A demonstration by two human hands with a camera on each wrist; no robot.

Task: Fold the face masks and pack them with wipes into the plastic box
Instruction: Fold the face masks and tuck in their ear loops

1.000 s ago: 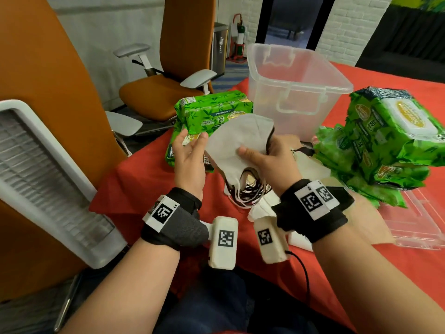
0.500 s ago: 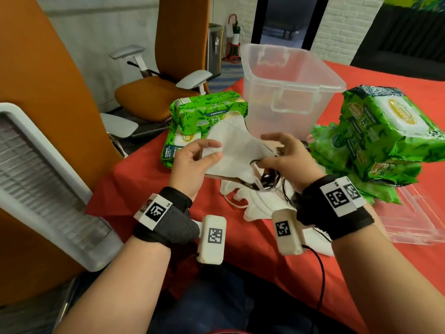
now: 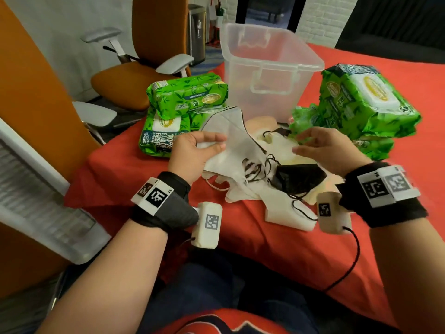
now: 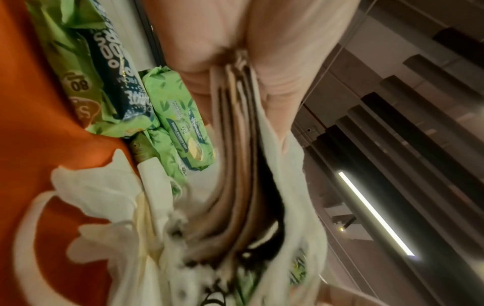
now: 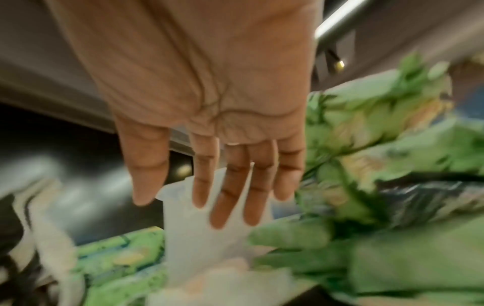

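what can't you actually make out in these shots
- Head view: the plastic box floor, since the frosted front wall hides whether anything is packed.
- Left wrist view: how many masks the left hand pinches; the stack is motion-blurred.
- Right wrist view: the wipe packs are smeared, labels unreadable; the right hand is open.
- Head view: the masks under the black mask are tangled and uncountable.

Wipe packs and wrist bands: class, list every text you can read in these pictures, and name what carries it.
"100% BAMBOO FIBER": lower left wipe pack.
"80": upper left wipe pack, printed upside down.
"80": right wipe pack.
"L5": left wrist tag.
Brand ovals and small print: too blurred to read.
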